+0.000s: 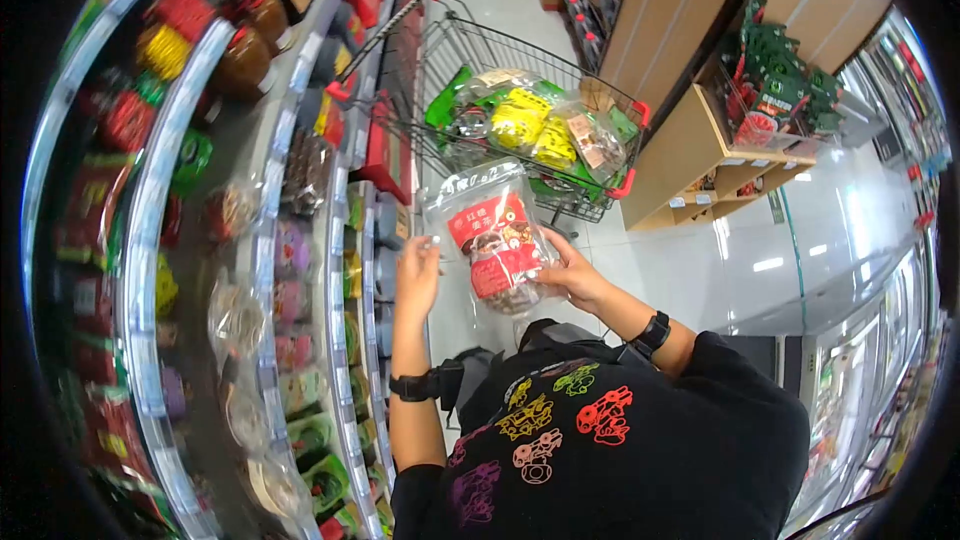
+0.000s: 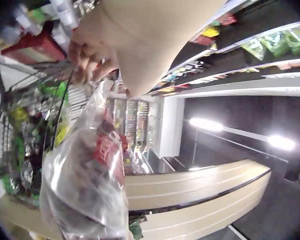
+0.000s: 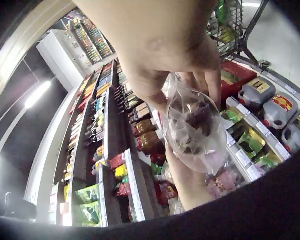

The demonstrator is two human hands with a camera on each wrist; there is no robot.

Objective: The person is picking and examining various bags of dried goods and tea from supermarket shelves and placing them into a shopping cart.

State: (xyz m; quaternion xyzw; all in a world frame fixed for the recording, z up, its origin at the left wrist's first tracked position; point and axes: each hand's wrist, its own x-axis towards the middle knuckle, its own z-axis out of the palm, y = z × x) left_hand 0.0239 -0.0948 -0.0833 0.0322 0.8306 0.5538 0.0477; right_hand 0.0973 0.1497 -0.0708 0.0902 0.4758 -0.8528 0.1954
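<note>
A clear plastic bag with a red label (image 1: 492, 245) is held up in front of the body, dark pieces showing in its lower part. My right hand (image 1: 575, 275) grips its right side, thumb on the front. At the opposite edge is my left hand (image 1: 418, 275), fingers bent and appearing to pinch the plastic. The left wrist view has the left hand (image 2: 97, 57) at a peaked corner of the bag (image 2: 85, 180). In the right wrist view the right hand (image 3: 175, 60) holds the bag (image 3: 195, 125) from above; some fingers are hidden behind it.
Beyond the bag stands a wire shopping cart (image 1: 490, 50) with red corners, holding several packages (image 1: 525, 125). Stocked shelves (image 1: 150, 340) line the left side. To the right, a wooden display stand (image 1: 680, 165) carries a basket of green packets (image 1: 780, 90).
</note>
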